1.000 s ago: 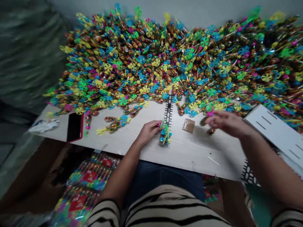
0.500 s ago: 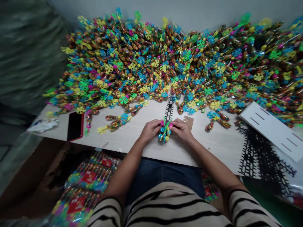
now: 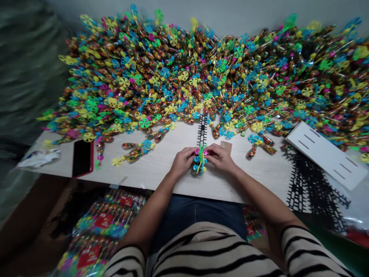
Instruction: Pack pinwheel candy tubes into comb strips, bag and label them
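**Both hands pinch one small bunch of pinwheel candies on a black strip**

Left hand [image 3: 181, 162] and right hand [image 3: 221, 157] meet at the middle of the table [image 3: 161, 173], near its front edge. Their fingers are curled in narrow grips on the same pinwheel candy bunch [image 3: 200, 162], one hand on each side. The bunch is a tight cluster of small tubes with pink, green, yellow and blue tops. It sits at the near end of a black plastic strip [image 3: 202, 129], which runs straight away from the hands towards the back of the table. How the tubes are fixed to the strip cannot be made out.

Just behind the right hand lies a small brown card [image 3: 226, 144], flat on the wood. A few loose candy tubes [image 3: 135, 151] lie to the left of the hands, and a few more to the right.

Beyond them a huge heap of pinwheel candies [image 3: 201, 65] covers the whole back of the table, up to the wall.

On the far left a phone in a red case [image 3: 82, 157] lies screen up, with a crumpled white wrapper [image 3: 39, 157] beside it. On the right are a white slotted board [image 3: 325, 154] and a tangle of spare black strips [image 3: 314, 184].

Below the table's front edge, to the left of the person's lap, filled bags with red labels [image 3: 100, 227] are stacked.
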Available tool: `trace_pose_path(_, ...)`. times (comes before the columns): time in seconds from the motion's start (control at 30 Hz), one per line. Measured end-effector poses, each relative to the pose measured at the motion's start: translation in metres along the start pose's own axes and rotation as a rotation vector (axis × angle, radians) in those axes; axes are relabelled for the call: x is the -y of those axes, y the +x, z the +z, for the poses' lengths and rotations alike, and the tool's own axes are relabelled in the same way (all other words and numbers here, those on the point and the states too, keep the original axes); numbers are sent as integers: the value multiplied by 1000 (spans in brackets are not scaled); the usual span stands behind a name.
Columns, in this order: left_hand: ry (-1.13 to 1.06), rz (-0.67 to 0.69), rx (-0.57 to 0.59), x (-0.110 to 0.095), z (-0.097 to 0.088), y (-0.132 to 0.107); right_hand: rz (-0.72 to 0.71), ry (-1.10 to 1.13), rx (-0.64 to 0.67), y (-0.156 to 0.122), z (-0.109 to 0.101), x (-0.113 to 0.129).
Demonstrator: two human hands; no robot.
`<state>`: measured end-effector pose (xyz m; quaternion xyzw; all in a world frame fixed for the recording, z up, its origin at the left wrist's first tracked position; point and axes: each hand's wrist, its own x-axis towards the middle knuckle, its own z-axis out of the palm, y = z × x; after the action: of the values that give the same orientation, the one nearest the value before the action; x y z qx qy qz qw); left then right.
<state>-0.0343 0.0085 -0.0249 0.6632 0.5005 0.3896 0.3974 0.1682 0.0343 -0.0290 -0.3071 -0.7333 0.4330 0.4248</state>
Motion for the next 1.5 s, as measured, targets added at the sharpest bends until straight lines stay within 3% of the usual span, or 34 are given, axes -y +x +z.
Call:
trace_pose_path(0.17,-5,6,3,3,-1,2,32,9,-66,-2,3,-8)
trace_pose_path(0.27,-11,12,2,4,-2,1,82,75,28,-1,-1,-10)
trace_pose_path(0.57,37,67,31,0,3,0,-11,-13,175,6,-11,3)
trace_pose_path(0.67,27,51,120,-4,-8,-2,35,-66,208,6,-26,3)
trace_pose_path(0.73,35,23,180,-4,-24,0,110,-145,155,12,-44,-2)
trace_pose_path(0.8,95,-23,163,1,-44,9,207,-253,58,29,-64,-12)
trace_pose_path(0.93,294,-101,-65,17,-74,52,338,-482,-68,104,-82,-39)
trace_pose_path(1.1,486,-18,-160,23,-78,115,413,-714,-179,221,-42,-64)
trace_pose_path(1.2,589,-7,-185,27,-81,144,534,-789,-185,259,-20,-71)
trace_pose_path(1.33,690,6,-262,34,-92,187,514,-713,-220,261,-26,-74)
trace_pose_path(1.5,822,11,-225,38,-91,251,424,-349,-348,201,-57,-58)
